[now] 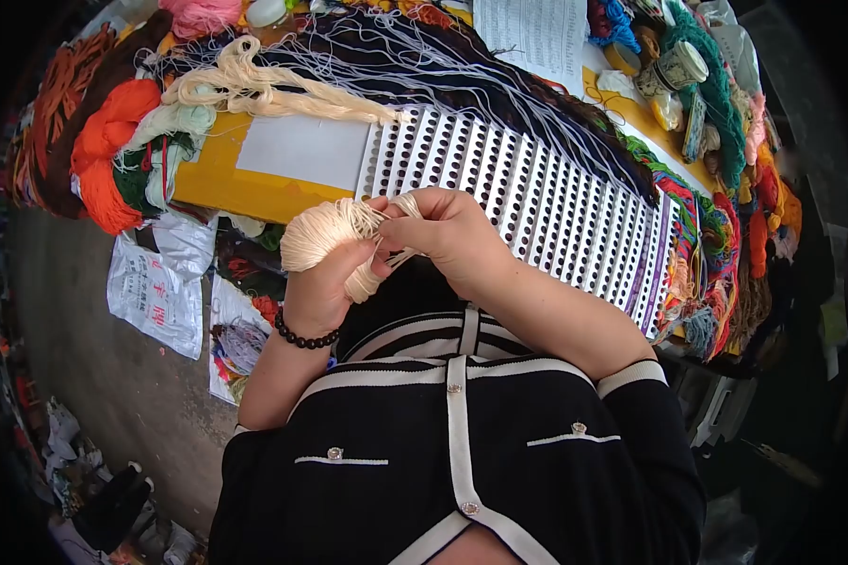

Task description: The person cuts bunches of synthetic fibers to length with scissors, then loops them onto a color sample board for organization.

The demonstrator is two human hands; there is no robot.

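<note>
Skein of cream thread near punched white card.
Remotely, I see the left hand clasping it; the right hand apparently pinches loose strands, fingers overlapping.

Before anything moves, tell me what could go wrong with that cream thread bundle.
The strands pinched in the right grip could tangle, since they loop loosely beside the cream bundle. The bundle might slip or lose shape if the left grip relaxes. Loose thread may snag on the beaded bracelet close by.
</note>
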